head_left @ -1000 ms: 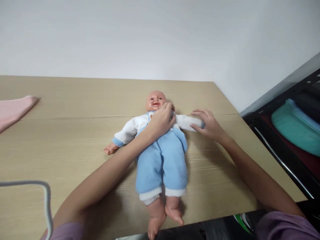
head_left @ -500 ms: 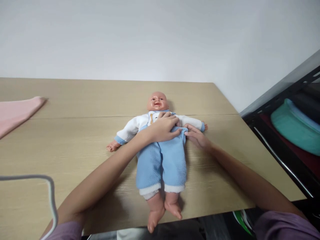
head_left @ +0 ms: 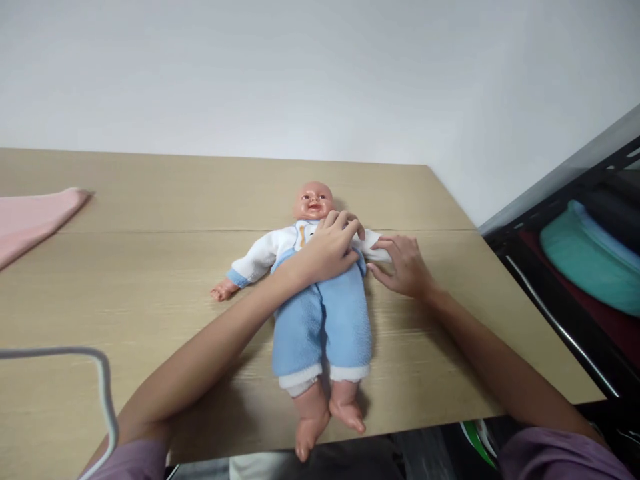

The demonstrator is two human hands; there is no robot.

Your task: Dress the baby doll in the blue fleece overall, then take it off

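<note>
A baby doll (head_left: pixel 323 320) in blue fleece overalls with white sleeves lies face up on the wooden table (head_left: pixel 150 280), feet towards me. My left hand (head_left: pixel 327 250) rests on its chest, fingers curled on the clothing near the far shoulder strap. My right hand (head_left: pixel 405 267) lies beside it on the doll's white sleeve (head_left: pixel 373 241), fingers bent over the sleeve and thumb by the overalls' side. That hand hides the doll's arm beyond the sleeve. The doll's other arm (head_left: pixel 245 270) lies free, stretched left.
A pink cloth (head_left: pixel 30 217) lies at the table's left edge. A white hanger (head_left: pixel 103 393) shows at the near left. A dark rack (head_left: pixel 560 313) with a teal folded item (head_left: pixel 590 257) stands right of the table. A white wall is behind.
My right hand went from the sleeve's cuff to the overalls' side, then up onto the upper sleeve. My left hand stayed on the chest, shifting its fingers slightly.
</note>
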